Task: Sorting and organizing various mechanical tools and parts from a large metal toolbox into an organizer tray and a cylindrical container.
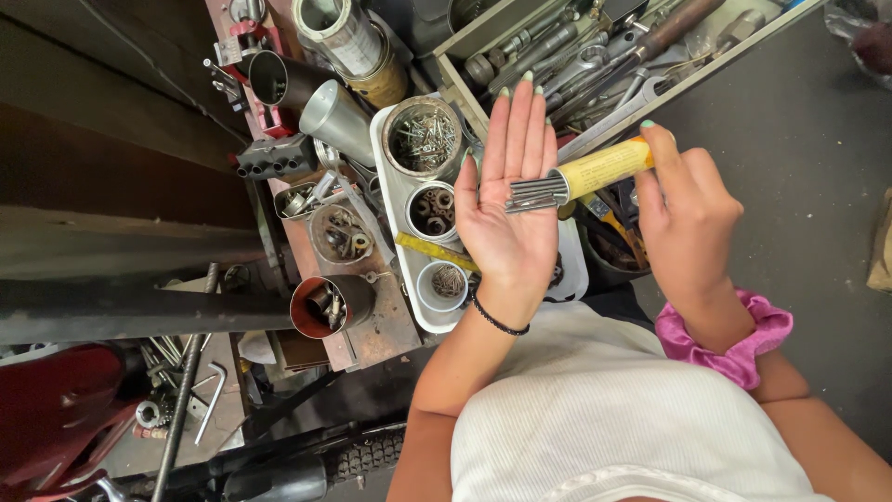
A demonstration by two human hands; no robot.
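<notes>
Right hand [688, 209] grips yellow cylindrical tube [604, 167], tipping thin steel rods [537, 192] onto flat, released left hand [509, 200] above white plastic tray [390, 177]; rods probably half out; next move calls for steady tilt.

We have one view only, worn on the head, looking steeply down and close over the left hand [509, 200]; beyond its fingertips, perhaps a cluttered workbench.
</notes>
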